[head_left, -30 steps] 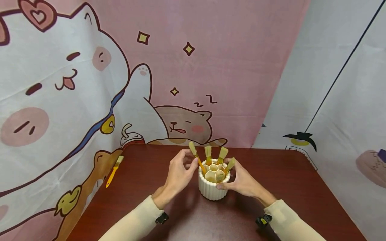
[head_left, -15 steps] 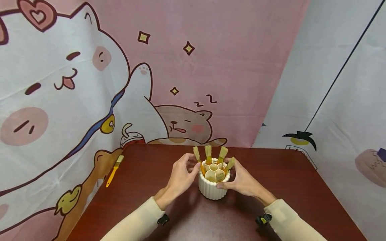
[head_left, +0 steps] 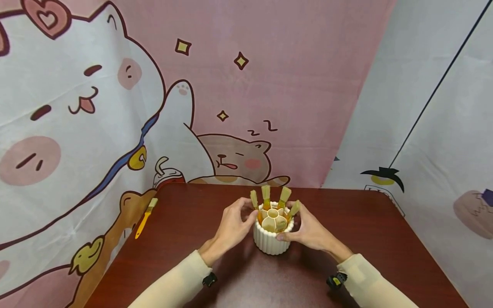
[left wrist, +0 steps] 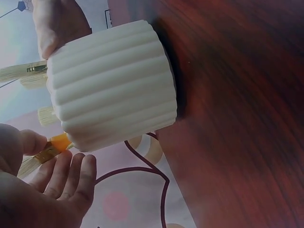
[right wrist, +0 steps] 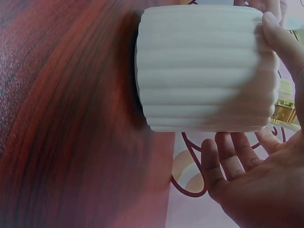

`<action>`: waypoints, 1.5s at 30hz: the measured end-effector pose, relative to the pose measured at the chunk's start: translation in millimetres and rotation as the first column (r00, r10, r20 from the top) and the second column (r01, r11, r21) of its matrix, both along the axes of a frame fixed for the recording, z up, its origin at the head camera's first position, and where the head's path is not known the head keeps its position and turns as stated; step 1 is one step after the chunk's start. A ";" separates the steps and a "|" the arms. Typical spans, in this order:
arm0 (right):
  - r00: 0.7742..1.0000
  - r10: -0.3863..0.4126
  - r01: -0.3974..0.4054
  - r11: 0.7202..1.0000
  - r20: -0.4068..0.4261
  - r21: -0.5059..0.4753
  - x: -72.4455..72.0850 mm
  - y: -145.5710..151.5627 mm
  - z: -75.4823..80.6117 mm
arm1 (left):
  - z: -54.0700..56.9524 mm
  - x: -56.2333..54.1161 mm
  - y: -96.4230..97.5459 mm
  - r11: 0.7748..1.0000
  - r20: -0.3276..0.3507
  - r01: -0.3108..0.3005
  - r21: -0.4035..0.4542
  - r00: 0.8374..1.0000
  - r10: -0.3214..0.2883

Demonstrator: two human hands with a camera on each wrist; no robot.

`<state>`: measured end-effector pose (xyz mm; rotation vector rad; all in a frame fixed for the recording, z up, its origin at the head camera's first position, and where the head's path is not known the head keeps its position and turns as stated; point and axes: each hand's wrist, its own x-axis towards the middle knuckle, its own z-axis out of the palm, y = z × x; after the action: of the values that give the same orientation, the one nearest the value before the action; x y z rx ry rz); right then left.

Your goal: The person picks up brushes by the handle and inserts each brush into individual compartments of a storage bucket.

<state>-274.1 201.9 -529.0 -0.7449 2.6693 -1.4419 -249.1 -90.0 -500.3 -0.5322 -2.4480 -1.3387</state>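
Note:
A white ribbed brush holder (head_left: 271,240), with petal-like compartments round a central hole, stands upright on the table. Several pale-bristled brushes, such as one at the back right (head_left: 285,196), lean in it. At its left side, my left hand (head_left: 236,222) pinches a brush (left wrist: 50,147) between thumb and fingers. That brush's orange handle goes down into a left compartment; the rest of it is hidden by the holder wall. My right hand (head_left: 308,231) steadies the holder from the right, thumb on the front rim and fingers round the far side.
Another brush with a yellow handle (head_left: 143,224) lies at the left edge of the dark red-brown table (head_left: 346,214). Behind the table hangs a cartoon-printed cloth (head_left: 292,107), reaching round the left and right sides.
The brush in my left hand has sunk lower into the holder and come more upright, my hand shifting slightly right with it. My right hand and the holder look almost unmoved.

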 end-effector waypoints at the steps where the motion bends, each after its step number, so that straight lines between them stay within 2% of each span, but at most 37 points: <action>1: 1.000 -0.001 0.001 1.000 -0.003 0.002 0.0 0.0 0.1 | -0.2 -0.3 0.0 1.000 -0.003 -0.005 -0.008 1.000 0.005; 5: 1.000 -0.007 0.007 1.000 -0.007 0.009 0.4 -0.2 0.0 | -2.3 -1.6 -0.4 0.999 0.001 -0.018 -0.035 1.000 0.018; 14: 1.000 -0.015 0.015 1.000 -0.001 0.007 1.0 -1.1 0.7 | -7.8 -4.6 -1.3 0.998 0.020 0.004 -0.070 1.000 -0.003; 29: 1.000 -0.010 0.010 1.000 0.018 -0.010 0.7 -1.6 0.4 | -4.3 -2.8 -6.6 0.998 0.025 0.016 -0.056 1.000 -0.015; 34: 0.999 -0.037 0.037 0.999 0.012 0.007 2.0 -2.7 0.3 | 0.4 -2.1 -15.8 0.998 0.034 -0.019 -0.066 0.999 0.021; 40: 0.998 -0.066 0.066 0.998 0.023 -0.010 7.4 -7.6 1.8 | -0.5 -5.4 -36.8 0.991 0.036 -0.088 -0.097 0.995 0.092; 45: 0.993 -0.113 0.113 0.994 0.024 -0.006 13.1 -13.2 2.7 | -7.1 -10.3 -60.2 0.964 0.022 -0.193 -0.185 0.979 0.201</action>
<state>-261.1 188.7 -526.2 -0.5819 2.7310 -1.4749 -259.3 -150.2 -507.5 -0.2945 -2.5936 -1.0643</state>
